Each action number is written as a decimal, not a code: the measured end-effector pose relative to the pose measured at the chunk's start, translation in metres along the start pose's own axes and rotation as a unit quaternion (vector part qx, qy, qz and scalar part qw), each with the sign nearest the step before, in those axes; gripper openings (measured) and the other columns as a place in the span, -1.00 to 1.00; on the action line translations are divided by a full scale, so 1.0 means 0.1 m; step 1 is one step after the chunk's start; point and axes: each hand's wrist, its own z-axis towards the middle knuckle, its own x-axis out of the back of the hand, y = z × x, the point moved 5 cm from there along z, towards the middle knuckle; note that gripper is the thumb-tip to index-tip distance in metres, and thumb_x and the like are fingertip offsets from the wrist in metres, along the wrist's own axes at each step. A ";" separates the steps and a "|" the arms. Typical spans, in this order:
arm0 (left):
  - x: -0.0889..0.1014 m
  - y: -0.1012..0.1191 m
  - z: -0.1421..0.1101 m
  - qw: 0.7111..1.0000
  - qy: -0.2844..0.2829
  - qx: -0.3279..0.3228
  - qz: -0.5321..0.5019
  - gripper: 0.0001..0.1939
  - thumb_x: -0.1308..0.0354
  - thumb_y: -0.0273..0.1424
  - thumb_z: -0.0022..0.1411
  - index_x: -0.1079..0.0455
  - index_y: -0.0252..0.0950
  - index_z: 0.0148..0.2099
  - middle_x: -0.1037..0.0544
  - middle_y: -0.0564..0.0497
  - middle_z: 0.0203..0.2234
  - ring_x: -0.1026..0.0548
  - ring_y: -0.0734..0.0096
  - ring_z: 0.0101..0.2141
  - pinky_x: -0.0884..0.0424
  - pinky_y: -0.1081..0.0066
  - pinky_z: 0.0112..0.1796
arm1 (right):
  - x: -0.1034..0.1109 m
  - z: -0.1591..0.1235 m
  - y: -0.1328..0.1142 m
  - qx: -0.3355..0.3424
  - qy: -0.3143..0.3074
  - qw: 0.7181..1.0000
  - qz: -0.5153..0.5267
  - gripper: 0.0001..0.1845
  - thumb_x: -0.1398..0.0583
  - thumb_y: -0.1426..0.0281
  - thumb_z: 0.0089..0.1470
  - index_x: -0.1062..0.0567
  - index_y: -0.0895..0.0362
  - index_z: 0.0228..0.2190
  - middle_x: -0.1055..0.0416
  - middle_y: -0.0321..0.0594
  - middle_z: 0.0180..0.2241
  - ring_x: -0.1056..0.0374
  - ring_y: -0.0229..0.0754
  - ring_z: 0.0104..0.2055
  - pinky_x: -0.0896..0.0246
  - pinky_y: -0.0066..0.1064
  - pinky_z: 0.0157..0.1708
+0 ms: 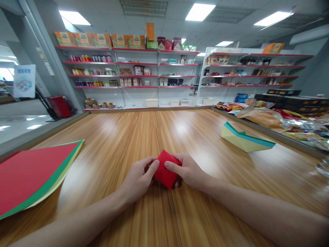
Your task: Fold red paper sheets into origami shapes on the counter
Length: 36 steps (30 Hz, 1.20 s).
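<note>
A small red piece of folded paper (164,175), roughly diamond-shaped, is held just above the middle of the wooden table (123,219). My left hand (141,176) pinches its left corner, thumb on the front face. On the opposite side my right hand (189,168) grips it, with the thumb lying across the front and the other fingers mostly hidden behind the paper. To the right stand folded paper boats (239,140) in yellow, blue and green, nested or pressed together. A stack of coloured paper sheets (38,168), red on top with green and yellow beneath, lies at the left.
Packaged snacks (267,118) and dark boxes (295,101) are heaped beyond the table's right rim. Stocked shelves (136,64) line the back wall. A red box (59,106) and a sign board (25,81) stand on the floor at left.
</note>
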 end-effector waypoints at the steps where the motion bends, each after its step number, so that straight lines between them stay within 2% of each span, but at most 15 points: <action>1: 0.00 0.02 0.00 1.000 -0.002 -0.008 -0.002 -0.63 0.00 -0.15 0.27 -0.40 -0.37 -0.19 -0.38 0.07 -0.60 -0.29 0.51 -0.63 -0.18 0.55 -0.65 | 0.00 0.00 0.01 0.002 0.001 1.000 0.003 -0.56 -0.16 0.08 0.05 -0.42 0.25 -0.32 -0.42 -0.23 -0.56 -0.30 -0.34 -0.66 -0.20 -0.58 -0.75; 3: -0.01 0.05 0.00 1.000 -0.010 -0.017 -0.001 -0.66 -0.03 -0.16 0.26 -0.40 -0.36 -0.23 -0.40 0.05 -0.57 -0.32 0.49 -0.59 -0.19 0.55 -0.61 | 0.00 0.01 0.01 0.007 -0.001 1.000 0.012 -0.55 -0.16 0.06 0.06 -0.42 0.24 -0.34 -0.40 -0.24 -0.57 -0.29 -0.34 -0.67 -0.18 -0.58 -0.75; 8: 0.00 0.04 -0.01 1.000 -0.015 -0.018 -0.012 -0.69 -0.04 -0.18 0.26 -0.38 -0.36 -0.22 -0.36 0.10 -0.60 -0.24 0.54 -0.65 -0.11 0.55 -0.64 | -0.02 0.00 0.00 0.006 -0.028 0.999 0.015 -0.55 -0.15 0.06 0.07 -0.42 0.25 -0.35 -0.41 -0.25 -0.58 -0.28 -0.36 -0.67 -0.16 -0.60 -0.73; 14: 0.08 0.05 -0.02 0.998 0.047 -0.011 -0.046 -0.71 -0.06 -0.20 0.24 -0.34 -0.37 -0.31 -0.31 0.14 -0.67 -0.17 0.60 -0.71 -0.04 0.55 -0.68 | -0.05 -0.01 0.01 0.000 -0.103 0.995 0.011 -0.35 -0.02 -0.05 0.11 -0.48 0.31 -0.49 -0.44 -0.12 -0.60 -0.31 -0.35 -0.65 -0.11 -0.61 -0.71; 17: 0.10 0.07 -0.02 0.996 0.062 -0.010 -0.062 -0.71 -0.09 -0.19 0.20 -0.32 -0.35 -0.35 -0.32 0.14 -0.67 -0.17 0.61 -0.72 -0.04 0.56 -0.69 | -0.06 -0.01 0.03 0.002 -0.118 0.993 0.003 -0.33 -0.02 -0.06 0.11 -0.50 0.32 -0.51 -0.47 -0.08 -0.58 -0.31 -0.36 -0.65 -0.08 -0.62 -0.74; 24: 0.07 -0.01 -0.01 0.998 0.014 0.012 -0.066 -0.63 -0.05 -0.11 0.23 -0.30 -0.35 -0.37 -0.34 0.12 -0.69 -0.24 0.61 -0.77 -0.08 0.60 -0.75 | -0.04 -0.02 0.05 0.004 -0.090 0.995 -0.037 -0.39 -0.01 -0.01 0.14 -0.44 0.26 -0.55 -0.39 -0.21 -0.68 -0.22 -0.39 -0.73 -0.04 -0.63 -0.78; 30: -0.01 -0.02 -0.01 0.997 -0.064 0.003 -0.035 -0.64 -0.07 -0.15 0.23 -0.37 -0.40 -0.32 -0.48 -0.01 -0.60 -0.39 0.52 -0.67 -0.29 0.57 -0.67 | -0.01 -0.04 0.04 0.012 -0.052 0.994 -0.092 -0.49 -0.04 0.10 0.17 -0.40 0.23 -0.60 -0.32 -0.29 -0.72 -0.19 -0.39 -0.74 -0.05 -0.61 -0.76; 33: -0.01 -0.04 0.00 0.996 -0.068 0.011 -0.048 -0.66 -0.08 -0.18 0.24 -0.38 -0.42 -0.31 -0.47 0.00 -0.65 -0.38 0.55 -0.71 -0.23 0.61 -0.71 | -0.02 -0.04 0.01 0.027 -0.055 0.992 -0.115 -0.50 -0.03 0.12 0.19 -0.41 0.23 -0.58 -0.32 -0.29 -0.71 -0.18 -0.40 -0.73 -0.03 -0.61 -0.75; 36: 0.01 -0.08 0.00 0.995 -0.063 0.027 -0.076 -0.65 -0.09 -0.16 0.22 -0.39 -0.41 -0.32 -0.43 0.05 -0.72 -0.34 0.57 -0.77 -0.16 0.65 -0.77 | -0.05 -0.06 -0.02 0.036 -0.088 0.990 -0.107 -0.46 -0.02 0.09 0.19 -0.40 0.23 -0.60 -0.31 -0.28 -0.71 -0.17 -0.40 -0.72 -0.03 -0.61 -0.73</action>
